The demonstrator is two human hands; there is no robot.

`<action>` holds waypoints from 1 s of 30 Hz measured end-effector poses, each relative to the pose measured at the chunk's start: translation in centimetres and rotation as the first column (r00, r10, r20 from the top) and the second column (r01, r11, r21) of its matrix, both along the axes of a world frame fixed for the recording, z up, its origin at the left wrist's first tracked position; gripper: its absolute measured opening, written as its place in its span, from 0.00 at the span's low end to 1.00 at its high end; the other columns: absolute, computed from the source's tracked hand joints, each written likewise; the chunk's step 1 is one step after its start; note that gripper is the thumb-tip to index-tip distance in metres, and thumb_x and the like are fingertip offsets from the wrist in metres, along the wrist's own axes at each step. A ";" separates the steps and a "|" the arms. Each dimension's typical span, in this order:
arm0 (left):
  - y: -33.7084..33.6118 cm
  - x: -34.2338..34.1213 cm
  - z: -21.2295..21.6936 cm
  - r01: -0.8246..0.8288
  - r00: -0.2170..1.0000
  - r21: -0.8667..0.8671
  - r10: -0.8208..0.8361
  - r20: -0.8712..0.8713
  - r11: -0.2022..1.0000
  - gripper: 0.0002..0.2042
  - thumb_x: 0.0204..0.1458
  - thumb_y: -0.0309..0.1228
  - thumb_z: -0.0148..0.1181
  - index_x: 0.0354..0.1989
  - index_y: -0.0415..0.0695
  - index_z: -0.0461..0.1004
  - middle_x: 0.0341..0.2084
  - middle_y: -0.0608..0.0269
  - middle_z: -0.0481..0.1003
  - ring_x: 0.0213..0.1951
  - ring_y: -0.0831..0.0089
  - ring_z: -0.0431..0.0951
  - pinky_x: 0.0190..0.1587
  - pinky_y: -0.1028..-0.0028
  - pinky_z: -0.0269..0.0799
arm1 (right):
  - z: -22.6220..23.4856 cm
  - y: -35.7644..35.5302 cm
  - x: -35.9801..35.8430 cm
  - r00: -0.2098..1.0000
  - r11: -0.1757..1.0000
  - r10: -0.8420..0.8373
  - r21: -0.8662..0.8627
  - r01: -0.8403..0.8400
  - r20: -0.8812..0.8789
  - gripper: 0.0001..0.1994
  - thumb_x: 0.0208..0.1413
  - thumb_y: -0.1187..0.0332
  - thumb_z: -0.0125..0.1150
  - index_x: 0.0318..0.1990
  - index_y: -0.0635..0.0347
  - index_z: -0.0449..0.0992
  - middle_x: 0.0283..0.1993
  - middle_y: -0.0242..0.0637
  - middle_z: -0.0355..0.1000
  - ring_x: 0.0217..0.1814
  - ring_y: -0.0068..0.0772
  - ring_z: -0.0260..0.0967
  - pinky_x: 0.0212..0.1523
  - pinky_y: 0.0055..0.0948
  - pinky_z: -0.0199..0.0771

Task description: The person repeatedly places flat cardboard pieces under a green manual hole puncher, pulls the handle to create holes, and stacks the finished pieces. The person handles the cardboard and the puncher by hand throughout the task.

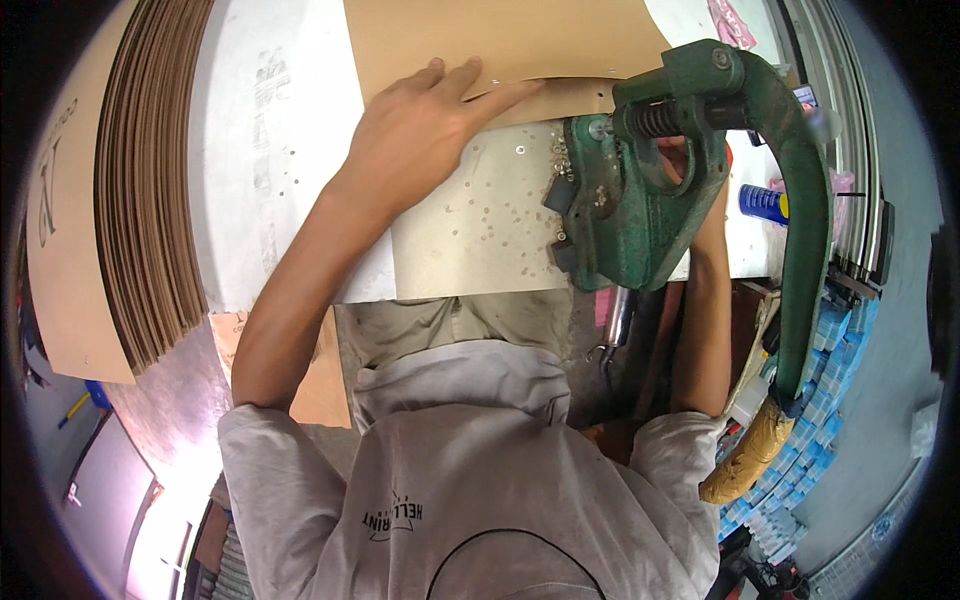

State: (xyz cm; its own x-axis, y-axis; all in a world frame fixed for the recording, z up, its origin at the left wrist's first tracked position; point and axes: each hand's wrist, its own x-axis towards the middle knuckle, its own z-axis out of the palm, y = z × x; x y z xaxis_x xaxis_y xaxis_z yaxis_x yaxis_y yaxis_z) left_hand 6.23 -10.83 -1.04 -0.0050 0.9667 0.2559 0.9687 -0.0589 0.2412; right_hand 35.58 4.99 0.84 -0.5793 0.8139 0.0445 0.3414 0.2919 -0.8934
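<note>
My left hand (410,130) lies flat on a folded brown paperboard piece (540,35), thumb and fingers stretched out along its near edge. That edge gapes a little and shows a small dark hole near the press. The green hand-lever press (640,220) stands to the right of my left hand, with a spring on its head and a long curved lever ending in a tan-wrapped grip (748,455). Behind the press, my right hand (676,152) is mostly hidden, and its fingers do not show clearly. The paperboard's right end reaches the press head.
A beige sheet (470,225) under the press is strewn with small round bits and metal rings. A tall stack of brown boards (150,190) stands at left. A blue can (764,203) lies at right, above blue packs (820,370).
</note>
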 end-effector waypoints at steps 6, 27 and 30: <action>2.2 2.3 -0.7 0.035 0.997 0.151 -0.023 -0.077 0.988 0.32 0.53 0.26 0.58 0.67 0.71 0.71 0.45 0.54 0.80 0.38 0.57 0.84 0.37 0.66 0.83 | -4.3 1.6 -0.4 0.991 0.961 0.079 -0.257 -0.104 -0.108 0.20 0.61 0.72 0.67 0.60 0.65 0.75 0.55 0.41 0.78 0.52 0.32 0.78 0.51 0.32 0.81; 3.2 3.0 -1.2 -0.004 0.999 0.096 -0.001 0.049 0.995 0.31 0.42 0.16 0.60 0.57 0.58 0.82 0.55 0.61 0.80 0.48 0.57 0.84 0.49 0.61 0.82 | -3.8 2.2 -0.1 0.977 0.827 0.060 -0.539 -0.162 -0.202 0.13 0.63 0.69 0.65 0.51 0.66 0.80 0.49 0.40 0.79 0.45 0.32 0.80 0.45 0.30 0.84; 3.4 3.3 -0.6 -0.042 0.996 0.062 0.037 0.085 0.997 0.25 0.44 0.17 0.59 0.52 0.53 0.84 0.56 0.61 0.80 0.50 0.57 0.83 0.52 0.60 0.81 | -4.1 3.6 0.8 0.997 0.910 0.071 -0.410 -0.063 0.004 0.12 0.63 0.71 0.64 0.50 0.68 0.80 0.46 0.40 0.80 0.43 0.32 0.80 0.41 0.29 0.84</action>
